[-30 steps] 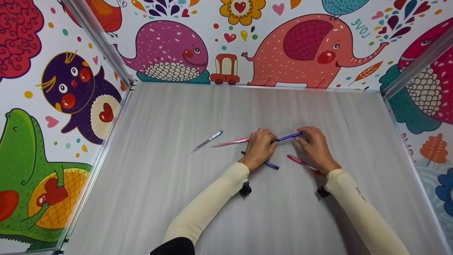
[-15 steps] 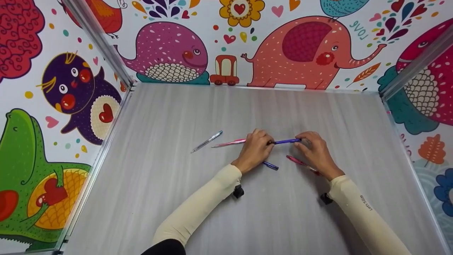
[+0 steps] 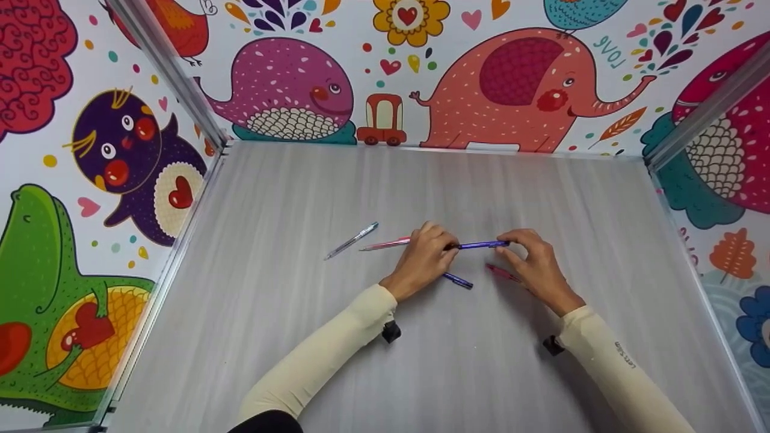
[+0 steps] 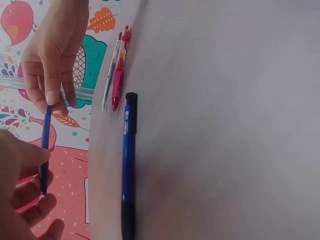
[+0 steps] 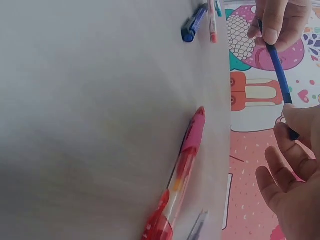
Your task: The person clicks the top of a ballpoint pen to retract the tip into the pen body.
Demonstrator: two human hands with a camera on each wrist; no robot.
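A blue pen (image 3: pixel 478 245) with dark ends is held off the table, one end in each hand. My left hand (image 3: pixel 423 260) pinches one end between thumb and fingers. At the opposite end, my right hand (image 3: pixel 537 268) pinches with thumb and index finger, its other fingers spread loosely in the right wrist view. Another blue pen (image 4: pixel 129 160) lies on the table beneath my left hand. Near my right hand is a red pen (image 5: pixel 185 165), with a clear pen (image 4: pixel 111 75) beside it. A pink pen (image 3: pixel 385 244) is partly hidden behind my left hand.
Farther left on the grey wood-grain table (image 3: pixel 271 313) lies a clear pen with a light blue end (image 3: pixel 352 240). Walls printed with cartoon animals (image 3: pixel 511 90) border the table at the back and sides.
Both hands have come nearer to me with the blue pen, the left also shifting leftward. The pen, tilted before, now lies nearly level across the head view. The pens on the table have stayed put.
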